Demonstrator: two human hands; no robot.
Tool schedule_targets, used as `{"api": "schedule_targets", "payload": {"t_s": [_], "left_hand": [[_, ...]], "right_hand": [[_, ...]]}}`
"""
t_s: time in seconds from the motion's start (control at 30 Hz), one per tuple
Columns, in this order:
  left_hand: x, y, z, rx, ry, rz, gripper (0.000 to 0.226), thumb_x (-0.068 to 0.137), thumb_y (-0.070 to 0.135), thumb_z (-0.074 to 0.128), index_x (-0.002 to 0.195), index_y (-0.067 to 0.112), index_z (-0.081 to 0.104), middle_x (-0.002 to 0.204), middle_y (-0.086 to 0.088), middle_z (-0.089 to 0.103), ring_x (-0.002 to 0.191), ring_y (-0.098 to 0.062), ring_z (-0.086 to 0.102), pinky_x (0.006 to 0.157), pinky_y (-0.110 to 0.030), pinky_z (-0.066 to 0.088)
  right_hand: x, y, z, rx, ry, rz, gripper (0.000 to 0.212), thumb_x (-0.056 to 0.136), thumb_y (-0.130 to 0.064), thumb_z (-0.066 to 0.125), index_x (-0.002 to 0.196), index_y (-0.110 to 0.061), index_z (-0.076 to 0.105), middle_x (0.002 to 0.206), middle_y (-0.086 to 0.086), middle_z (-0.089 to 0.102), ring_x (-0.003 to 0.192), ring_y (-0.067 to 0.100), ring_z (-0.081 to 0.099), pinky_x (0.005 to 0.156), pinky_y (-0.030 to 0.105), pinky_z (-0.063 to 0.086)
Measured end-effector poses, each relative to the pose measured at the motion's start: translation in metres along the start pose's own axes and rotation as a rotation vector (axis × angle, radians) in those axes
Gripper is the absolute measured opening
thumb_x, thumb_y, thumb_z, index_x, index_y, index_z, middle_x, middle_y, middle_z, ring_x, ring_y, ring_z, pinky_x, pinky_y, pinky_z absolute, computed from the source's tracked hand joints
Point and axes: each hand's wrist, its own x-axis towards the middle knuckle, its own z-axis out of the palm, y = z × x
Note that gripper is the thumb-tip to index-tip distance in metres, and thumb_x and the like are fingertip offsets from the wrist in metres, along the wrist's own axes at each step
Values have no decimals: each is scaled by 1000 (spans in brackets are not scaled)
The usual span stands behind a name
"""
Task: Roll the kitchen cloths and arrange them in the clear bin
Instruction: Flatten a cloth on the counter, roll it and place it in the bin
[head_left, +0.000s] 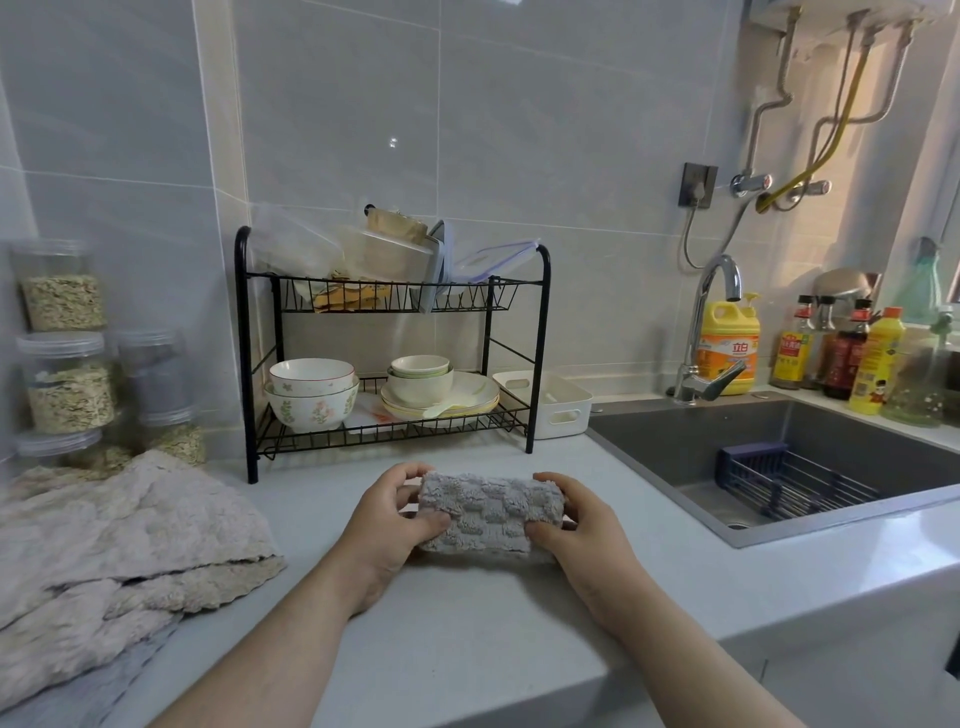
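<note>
Left hand (387, 525) and right hand (582, 525) grip the rolled grey cloth (491, 512) by its ends, fingers (436, 521) curled closed around it, above the bench (467, 623).

One rolled grey cloth (491, 512), two hands (387, 525), three beige cloths (130, 540) piled, one white bin (550, 408).

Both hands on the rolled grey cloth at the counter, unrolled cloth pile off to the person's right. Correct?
Not quite. The head view shows the left hand and right hand gripping the rolled grey cloth on the counter, but the unrolled cloth pile lies to the person's left, not right.
</note>
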Motion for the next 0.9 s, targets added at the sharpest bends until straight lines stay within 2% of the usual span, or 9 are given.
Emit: {"api": "schedule_targets", "payload": {"t_s": [0.07, 0.17, 0.33, 0.43, 0.57, 0.67, 0.73, 0.9], "left_hand": [[1, -1, -1, 3, -33, 14, 51, 80, -15, 66, 117, 19, 57, 109, -13, 67, 90, -23, 63, 74, -28, 54], [1, 0, 1, -26, -26, 32, 46, 82, -14, 64, 115, 19, 60, 104, -15, 69, 87, -21, 64, 73, -26, 53], [1, 1, 2, -44, 17, 15, 44, 81, -15, 63, 111, 18, 61, 93, -12, 69, 83, -22, 63, 75, -30, 52], [3, 3, 1, -21, 39, -8, 44, 81, -14, 65, 112, 18, 60, 90, -8, 68, 84, -21, 62, 79, -29, 50], [4, 3, 3, 25, 34, -33, 46, 81, -11, 67, 119, 12, 56, 94, -12, 66, 89, -23, 63, 84, -31, 50], [2, 7, 5, 32, 45, -38, 46, 82, -11, 66, 121, 9, 54, 88, -7, 63, 77, -13, 64, 74, -21, 50], [-4, 12, 7, 14, 54, -39, 44, 83, -12, 63, 119, 10, 53, 86, -5, 60, 67, -4, 65, 66, -14, 50], [-9, 9, 6, 32, 64, -16, 39, 83, -11, 63, 112, 14, 56, 82, -4, 61, 74, -12, 63, 75, -21, 52]], "right_hand": [[2, 2, 0, 45, 6, 20, 48, 82, 8, 65, 114, -28, 62, 106, 13, 68, 79, 20, 65, 66, 28, 56], [3, 4, -1, 83, 15, 31, 44, 84, 10, 62, 112, -24, 61, 108, 17, 67, 75, 21, 64, 65, 30, 56], [5, 4, -1, 118, 20, 56, 42, 84, 10, 62, 115, -18, 61, 110, 15, 66, 76, 21, 65, 61, 24, 54], [7, 2, -1, 100, 31, 48, 43, 84, 5, 64, 116, -23, 60, 110, 11, 66, 80, 21, 66, 62, 24, 53], [9, 4, -3, 50, 47, 61, 44, 83, 0, 68, 116, -27, 59, 109, 9, 64, 85, 21, 66, 66, 27, 55], [8, 4, -4, 37, 36, 58, 42, 84, 2, 67, 115, -26, 58, 108, 8, 65, 80, 17, 66, 65, 22, 54], [7, 2, -4, 17, 23, 48, 41, 85, 1, 66, 114, -27, 58, 109, 8, 65, 83, 18, 67, 68, 24, 55], [4, 5, -2, -109, 25, 26, 42, 86, -6, 65, 120, -29, 56, 110, 1, 65, 89, 22, 66, 78, 31, 54]]}}
